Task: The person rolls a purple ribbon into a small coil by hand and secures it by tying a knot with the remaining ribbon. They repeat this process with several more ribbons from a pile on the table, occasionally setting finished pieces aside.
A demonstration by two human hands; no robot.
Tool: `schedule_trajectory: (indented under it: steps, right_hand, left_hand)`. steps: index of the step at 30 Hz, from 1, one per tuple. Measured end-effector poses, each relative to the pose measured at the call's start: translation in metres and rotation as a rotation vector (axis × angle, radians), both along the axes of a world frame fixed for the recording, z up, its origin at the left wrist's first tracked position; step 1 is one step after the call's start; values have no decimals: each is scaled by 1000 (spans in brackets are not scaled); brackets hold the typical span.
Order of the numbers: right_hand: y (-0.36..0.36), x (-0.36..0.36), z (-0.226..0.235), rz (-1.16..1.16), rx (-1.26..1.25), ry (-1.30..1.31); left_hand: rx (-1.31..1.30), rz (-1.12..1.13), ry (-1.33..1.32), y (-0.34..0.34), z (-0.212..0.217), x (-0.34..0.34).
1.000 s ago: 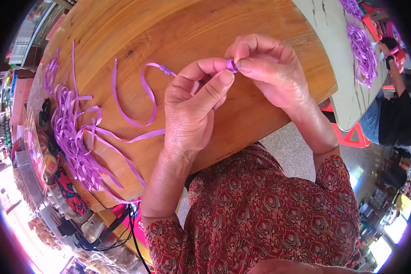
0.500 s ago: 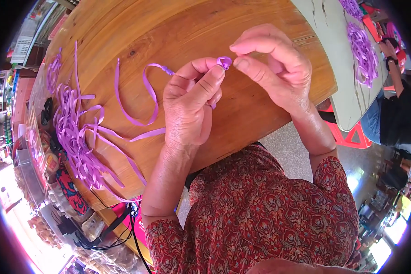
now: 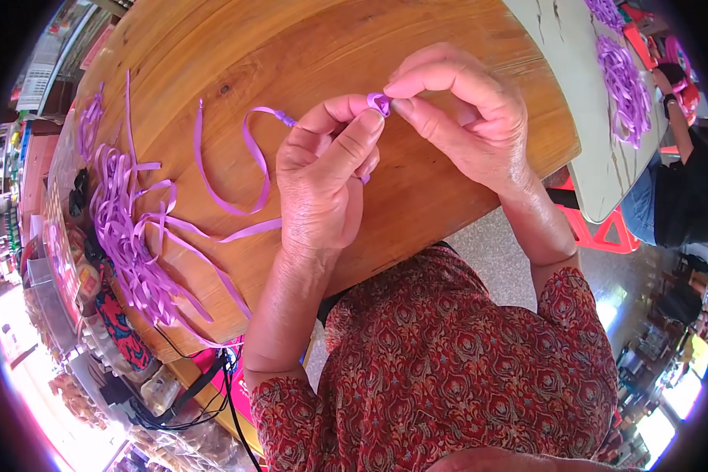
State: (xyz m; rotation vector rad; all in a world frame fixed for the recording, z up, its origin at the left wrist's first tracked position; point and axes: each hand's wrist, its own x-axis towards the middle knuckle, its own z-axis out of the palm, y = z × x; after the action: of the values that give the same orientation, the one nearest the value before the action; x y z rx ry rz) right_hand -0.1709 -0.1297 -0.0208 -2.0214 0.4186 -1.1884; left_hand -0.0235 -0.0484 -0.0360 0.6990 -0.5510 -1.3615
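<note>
A narrow purple ribbon (image 3: 252,157) runs in a curve over the wooden table to my left hand (image 3: 322,173). The thumb and index finger of that hand pinch it, and a small loop (image 3: 379,102) stands up at their tips. From the right, my right hand (image 3: 468,118) has its thumb and index fingertips together at the loop's edge, pinching it; its other fingers are curled. A small knotted bit (image 3: 285,118) shows on the ribbon beside my left index finger. Whatever lies inside my left palm is hidden.
A tangled heap of purple ribbons (image 3: 126,236) lies on the table's left side. Across a gap at the right stands a pale table (image 3: 598,169) with another purple ribbon bundle (image 3: 625,94). A co-worker's arm (image 3: 679,126) is beside it. Black cables (image 3: 228,377) hang at lower left.
My right hand has moved slightly left, and its thumb and index fingertips have closed onto the loop. My left hand has shifted a little left with the ribbon.
</note>
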Motion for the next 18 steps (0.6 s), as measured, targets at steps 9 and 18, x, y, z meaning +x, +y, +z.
schedule_trajectory:
  steps: [9,18]
  right_hand:
    - [3,-1,3,37,52,55]
    - [-1,-2,-4,96,239,-11]
  left_hand:
    - [-31,29,-56,1,-1,-1]
    - [-21,45,-59,0,0,-3]
